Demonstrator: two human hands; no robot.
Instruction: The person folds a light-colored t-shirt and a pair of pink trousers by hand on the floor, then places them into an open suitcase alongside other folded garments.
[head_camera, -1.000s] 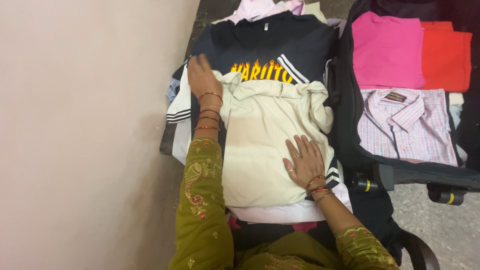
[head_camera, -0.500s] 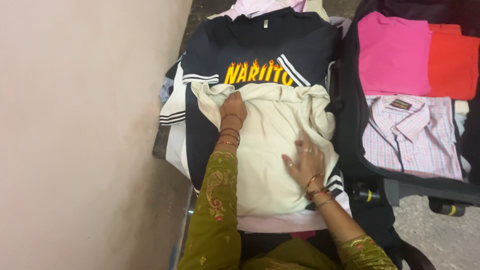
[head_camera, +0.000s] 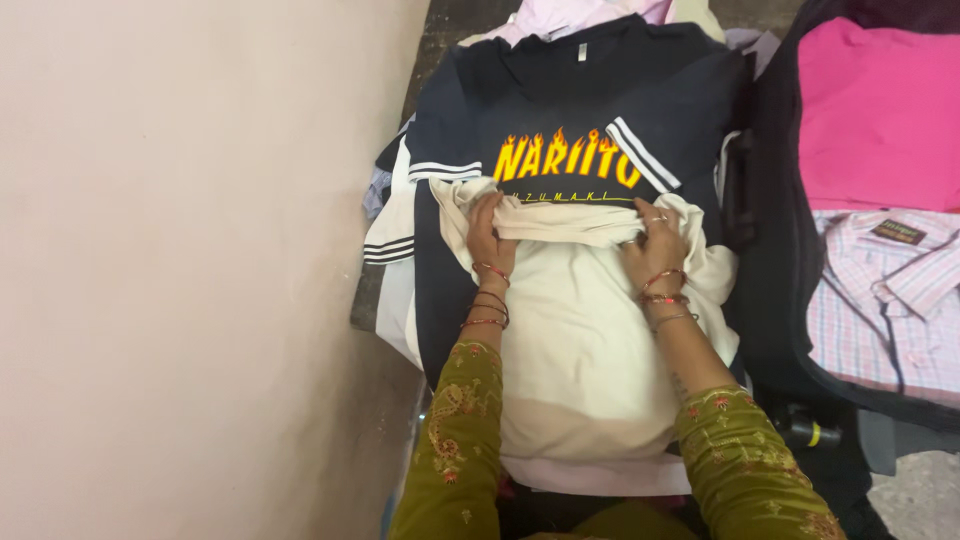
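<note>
Where it bunches — soft cream garment (head_camera: 580, 340), both hands' (head_camera: 490, 235) (head_camera: 652, 245) grip closed on its folded edge.

Soft matt cream cloth garment (head_camera: 585, 330) lies on a matt dark cloth sweatshirt (head_camera: 590, 110) beside a smooth painted wall (head_camera: 190, 250).

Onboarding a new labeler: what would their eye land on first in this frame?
Probably the flame-styled yellow lettering on the dark navy shirt at top centre. Just below it, the left hand and right hand grip the far edge of a cream garment spread on the pile. At right, a bright pink folded top lies in an open suitcase, above a pink checked shirt.
</note>
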